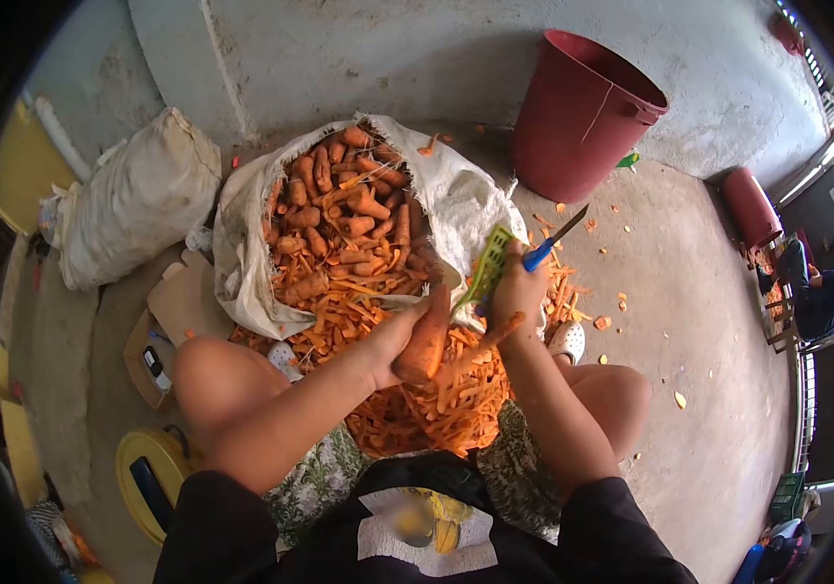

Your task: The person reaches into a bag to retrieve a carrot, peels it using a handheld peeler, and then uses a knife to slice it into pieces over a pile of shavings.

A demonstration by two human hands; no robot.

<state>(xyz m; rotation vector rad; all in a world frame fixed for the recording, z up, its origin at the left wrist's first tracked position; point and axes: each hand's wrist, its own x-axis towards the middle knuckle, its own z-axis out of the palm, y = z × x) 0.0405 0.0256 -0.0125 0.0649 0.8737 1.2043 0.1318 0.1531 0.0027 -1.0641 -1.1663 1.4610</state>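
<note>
My left hand [395, 347] is closed around a thick carrot [424, 343], its cut end toward me and its far end still brownish with skin. My right hand [518, 294] is closed on a yellow-green peeler [487, 265] with slots in it, just beyond the carrot. The same hand also grips a knife with a blue handle [539, 256], its dark blade pointing up and to the right. A strip of peel [504, 330] hangs by my right wrist. Below both hands, a heap of orange peelings [436, 414] lies between my legs.
An open white sack [242, 258] full of unpeeled carrots [354, 209] stands ahead. Behind it to the right is a red bin [573, 127]. A tied sack [140, 200], a cardboard box [152, 336] and a phone on a yellow lid [151, 494] are left. Another person [819, 297] sits far right.
</note>
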